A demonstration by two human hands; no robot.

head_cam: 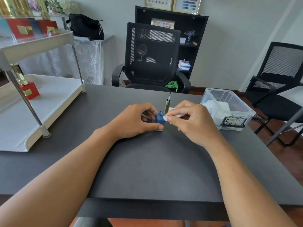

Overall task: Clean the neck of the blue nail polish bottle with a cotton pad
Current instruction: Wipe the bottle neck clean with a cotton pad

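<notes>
A small square blue nail polish bottle (159, 119) stands uncapped on the dark table (147, 161), its round neck showing at the top. My left hand (139, 121) grips the bottle from the left, fingers behind it and thumb in front. My right hand (191, 119) pinches a white cotton pad (165, 118) between thumb and fingers and holds its tip against the bottle's right shoulder, just below the neck. The gold cap with its brush (167, 104) stands upside down right behind the bottle, brush pointing up.
A clear plastic box (229, 110) of white cotton pads sits at the right. A white two-tier shelf (32, 104) with red and gold bottles stands at the left. Black office chairs (152, 59) stand beyond the table's far edge and at the right.
</notes>
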